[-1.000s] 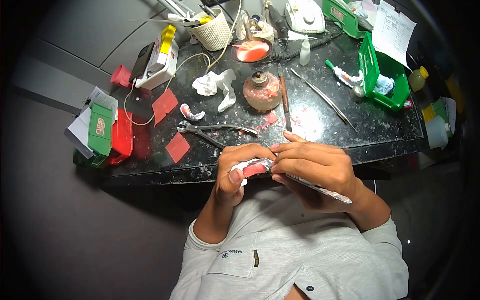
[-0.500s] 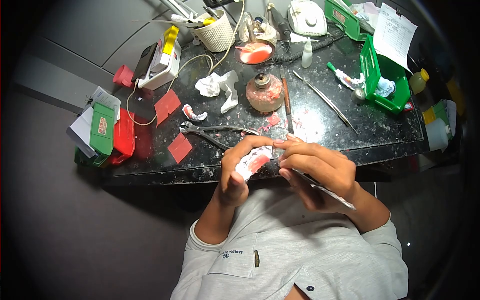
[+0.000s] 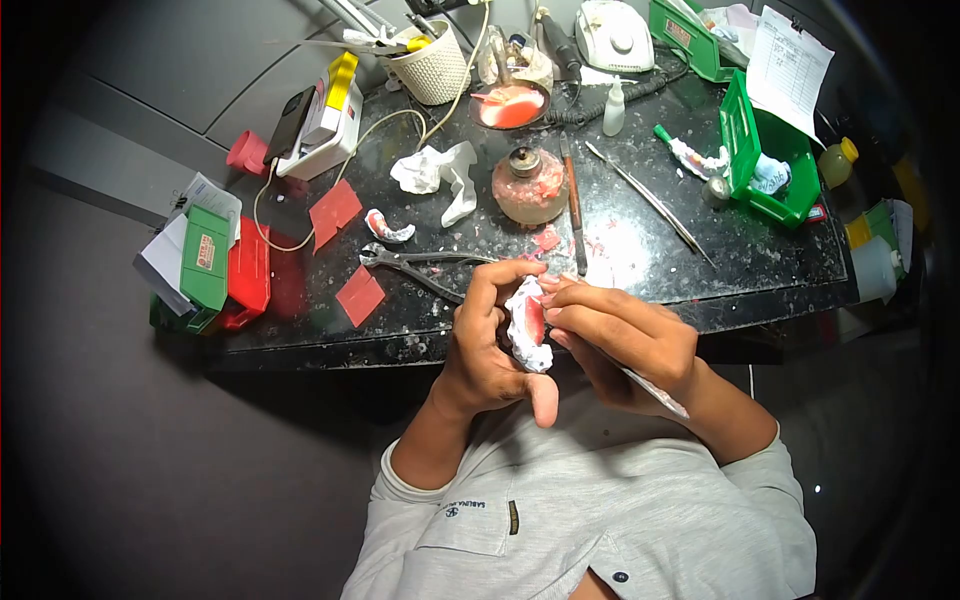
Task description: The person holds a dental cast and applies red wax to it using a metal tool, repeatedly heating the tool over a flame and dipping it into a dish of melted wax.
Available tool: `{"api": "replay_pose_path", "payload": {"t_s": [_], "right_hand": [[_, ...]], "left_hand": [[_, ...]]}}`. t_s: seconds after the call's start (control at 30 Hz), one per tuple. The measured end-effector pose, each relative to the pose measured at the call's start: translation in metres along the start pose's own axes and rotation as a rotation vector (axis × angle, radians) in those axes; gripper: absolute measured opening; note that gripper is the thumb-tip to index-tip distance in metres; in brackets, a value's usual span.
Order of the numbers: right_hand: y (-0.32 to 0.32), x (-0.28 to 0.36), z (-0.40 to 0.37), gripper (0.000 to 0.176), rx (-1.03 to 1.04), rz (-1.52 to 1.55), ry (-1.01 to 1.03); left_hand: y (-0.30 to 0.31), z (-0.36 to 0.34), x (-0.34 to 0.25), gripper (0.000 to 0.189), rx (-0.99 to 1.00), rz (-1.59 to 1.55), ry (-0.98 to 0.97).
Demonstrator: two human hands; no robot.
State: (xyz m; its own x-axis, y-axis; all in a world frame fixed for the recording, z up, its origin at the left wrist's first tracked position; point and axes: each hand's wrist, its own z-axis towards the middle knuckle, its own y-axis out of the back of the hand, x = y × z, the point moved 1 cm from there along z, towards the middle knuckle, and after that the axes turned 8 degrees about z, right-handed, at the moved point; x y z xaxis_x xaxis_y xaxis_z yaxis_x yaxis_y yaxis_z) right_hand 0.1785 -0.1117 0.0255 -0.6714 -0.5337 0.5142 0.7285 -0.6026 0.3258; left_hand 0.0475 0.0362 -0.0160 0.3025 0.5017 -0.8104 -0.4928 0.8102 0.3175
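Observation:
My left hand is closed around a white dental cast with pink wax on its side. Its thumb points down, free of the cast. Pinched in my right hand is a slim metal wax carver, whose handle end sticks out below the palm. My right fingertips are at the pink wax, and they hide the carver's working tip. Just beyond my left hand lie cutting pliers. A wax knife with a brown handle rests past my fingers.
A spirit lamp stands mid-bench, with a pan of pink wax behind it. Pink wax sheets, a small cast and crumpled tissue lie left. A metal instrument and an open green box are right.
My left hand has turned the cast more upright and nearer the right hand, its thumb swinging down and right. The right hand, still gripping the carver, has shifted slightly left.

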Motion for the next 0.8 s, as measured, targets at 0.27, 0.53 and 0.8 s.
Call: {"api": "replay_pose_path", "payload": {"t_s": [0.27, 0.53, 0.8], "right_hand": [[-0.0044, -0.0011, -0.0021, 0.02, -0.017, 0.06, -0.059], [0.0003, -0.0001, 0.0001, 0.02, -0.013, 0.073, -0.088], [0.0044, -0.0009, 0.0027, 0.02, -0.014, 0.167, -0.104]], "left_hand": [[0.0029, -0.0001, 0.0036, 0.126, 0.006, 0.091, -0.027], [0.0012, 0.0009, 0.0028, 0.126, 0.016, 0.068, -0.027], [-0.0015, -0.0015, 0.0, 0.113, -0.023, -0.035, 0.006]]}}
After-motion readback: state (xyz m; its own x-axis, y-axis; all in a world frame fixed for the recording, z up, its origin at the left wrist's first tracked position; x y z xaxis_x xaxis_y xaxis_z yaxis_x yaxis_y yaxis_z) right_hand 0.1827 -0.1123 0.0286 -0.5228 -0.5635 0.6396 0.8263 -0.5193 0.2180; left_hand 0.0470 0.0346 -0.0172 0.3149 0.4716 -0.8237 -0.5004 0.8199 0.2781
